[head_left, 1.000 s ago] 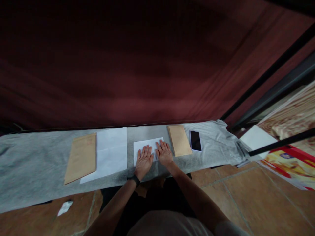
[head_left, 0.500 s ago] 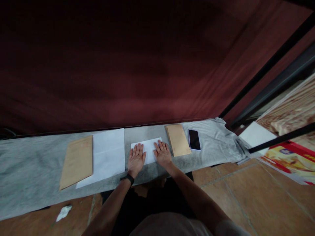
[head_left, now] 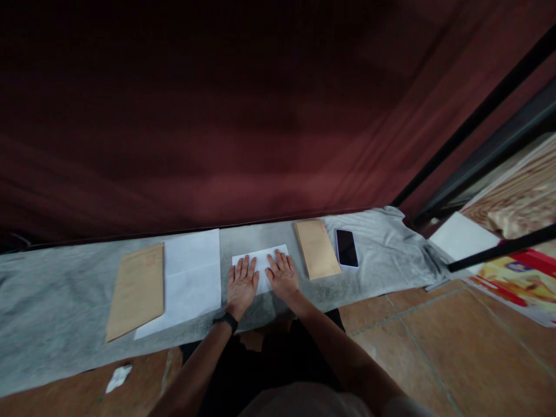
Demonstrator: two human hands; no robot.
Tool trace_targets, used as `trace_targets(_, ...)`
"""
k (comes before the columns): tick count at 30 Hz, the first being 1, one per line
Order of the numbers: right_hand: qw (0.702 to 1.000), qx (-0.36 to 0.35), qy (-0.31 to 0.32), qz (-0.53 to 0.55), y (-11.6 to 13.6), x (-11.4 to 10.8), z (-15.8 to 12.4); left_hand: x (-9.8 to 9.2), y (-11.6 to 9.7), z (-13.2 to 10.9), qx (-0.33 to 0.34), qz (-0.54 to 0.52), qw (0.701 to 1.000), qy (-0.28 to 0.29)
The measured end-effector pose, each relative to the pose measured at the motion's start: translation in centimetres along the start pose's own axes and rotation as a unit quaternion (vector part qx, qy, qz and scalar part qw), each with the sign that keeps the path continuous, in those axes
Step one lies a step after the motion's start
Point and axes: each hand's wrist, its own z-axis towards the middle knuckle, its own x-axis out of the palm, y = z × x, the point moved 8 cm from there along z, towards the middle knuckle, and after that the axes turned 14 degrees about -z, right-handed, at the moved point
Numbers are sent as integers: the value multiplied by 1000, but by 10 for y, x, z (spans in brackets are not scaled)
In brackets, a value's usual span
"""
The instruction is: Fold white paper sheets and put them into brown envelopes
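Observation:
A small white sheet of paper [head_left: 263,266], which looks folded, lies on the grey cloth in front of me. My left hand [head_left: 242,285] rests flat on its left part, fingers stretched out and pointing away from me. On the right part lies my right hand [head_left: 282,274], also flat with its fingers apart. Close by on the right is a stack of brown envelopes [head_left: 318,249]. Larger white sheets [head_left: 192,272] lie to the left, partly under a brown envelope [head_left: 137,288].
A phone [head_left: 347,248] lies right of the envelope stack. The grey cloth [head_left: 52,313] covers a narrow surface against a dark red wall [head_left: 260,145]. Black bars [head_left: 469,124] and a colourful box [head_left: 521,278] stand at the right. Crumpled tissue [head_left: 119,377] is on the tiled floor.
My right hand has slid left across the small paper, nearer to my left hand. My left hand stays in about the same place. The view has shifted slightly.

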Motion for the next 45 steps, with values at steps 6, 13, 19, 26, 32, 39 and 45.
trace_targets(6, 1000, 26, -15, -2, -12, -3, -6, 11, -33, 18, 8, -37, 999, -12)
trace_targets(13, 1000, 30, 1, -4, -12, -4, -6, 17, -28, 23, 16, -43, 999, 28)
trace_targets(19, 999, 35, 0, -8, -12, -4, -6, 0, 11, 11, -18, -16, 1000, -1)
trace_targets(26, 999, 32, -13, -22, -11, -4, -7, -2, 13, 9, -29, -22, 999, 2)
trace_targets(32, 999, 31, -8, -29, -11, -4, -7, -5, 6, 2, -27, -28, 999, 9)
trace_targets(39, 999, 20, 4, -32, -12, -4, -7, 0, -34, -33, 76, -46, 995, 50)
trace_targets(45, 999, -27, 39, 1, 6, -3, -1, -6, -43, -50, 146, -73, 984, 71)
